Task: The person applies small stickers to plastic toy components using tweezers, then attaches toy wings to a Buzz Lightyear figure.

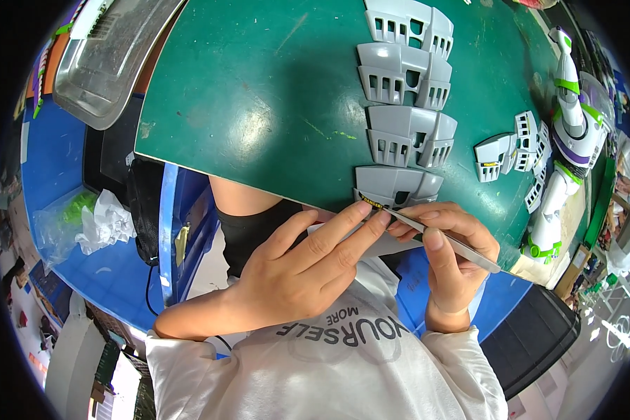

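My left hand reaches over the table's near edge with its fingers stretched out. Its fingertips rest on a small black sticker with yellow print along the lower edge of a grey plastic toy panel. Metal tweezers are pinched in my right hand; their tips point left, close to the sticker and my left fingertips. Those fingers partly hide the panel's lower side. More grey panels with square openings lie in a column beyond it.
Smaller grey panels lie right on the green table, one bearing a similar sticker. A white, green and purple toy figure lies at the right edge. A metal tray stands far left, above a blue surface with crumpled white paper.
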### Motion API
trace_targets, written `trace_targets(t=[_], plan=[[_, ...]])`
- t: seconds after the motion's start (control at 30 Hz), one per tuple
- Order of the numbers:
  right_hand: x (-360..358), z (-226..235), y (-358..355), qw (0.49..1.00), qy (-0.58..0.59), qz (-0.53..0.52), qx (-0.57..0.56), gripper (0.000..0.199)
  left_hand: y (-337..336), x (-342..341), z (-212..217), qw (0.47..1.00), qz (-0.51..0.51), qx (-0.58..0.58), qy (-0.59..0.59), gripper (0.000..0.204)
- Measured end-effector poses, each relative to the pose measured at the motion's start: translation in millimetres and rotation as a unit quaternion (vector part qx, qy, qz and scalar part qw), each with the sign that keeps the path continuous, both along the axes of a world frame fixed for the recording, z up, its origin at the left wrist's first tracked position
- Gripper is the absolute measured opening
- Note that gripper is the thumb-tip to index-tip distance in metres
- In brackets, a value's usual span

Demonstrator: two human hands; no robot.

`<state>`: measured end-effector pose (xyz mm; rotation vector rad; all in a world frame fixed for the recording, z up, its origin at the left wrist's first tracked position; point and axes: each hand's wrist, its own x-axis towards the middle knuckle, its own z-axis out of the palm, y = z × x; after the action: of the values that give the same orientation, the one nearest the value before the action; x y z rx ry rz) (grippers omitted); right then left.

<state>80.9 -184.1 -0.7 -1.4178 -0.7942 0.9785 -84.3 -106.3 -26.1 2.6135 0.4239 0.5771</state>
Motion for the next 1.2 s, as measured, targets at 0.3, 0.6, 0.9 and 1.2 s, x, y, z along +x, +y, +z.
trace_targets(t=[0.3,0.6,0.9,1.2], plan=[[2.2,-0.1,-0.9,1.000,0.020,0.005,0.000,0.014,-2.4,1.4,-1.6,1.000,0.011,-0.017,-0.022,0.011],[2.5,-0.4,-1.1,1.000,0.009,0.005,-0.003,0.014,-2.7,0.6,-0.6,1.000,0.015,-0.007,-0.020,0.014],[2.7,-0.6,0.2,1.000,-0.002,0.000,-0.013,0.013,0.7,-0.1,3.0,1.000,0.001,0.020,0.022,0.008],[11.4,2.4,-4.6,0.998,-0.046,-0.047,-0.005,0.013,5.8,1.3,5.7,1.000,-0.009,0.006,0.008,0.013]])
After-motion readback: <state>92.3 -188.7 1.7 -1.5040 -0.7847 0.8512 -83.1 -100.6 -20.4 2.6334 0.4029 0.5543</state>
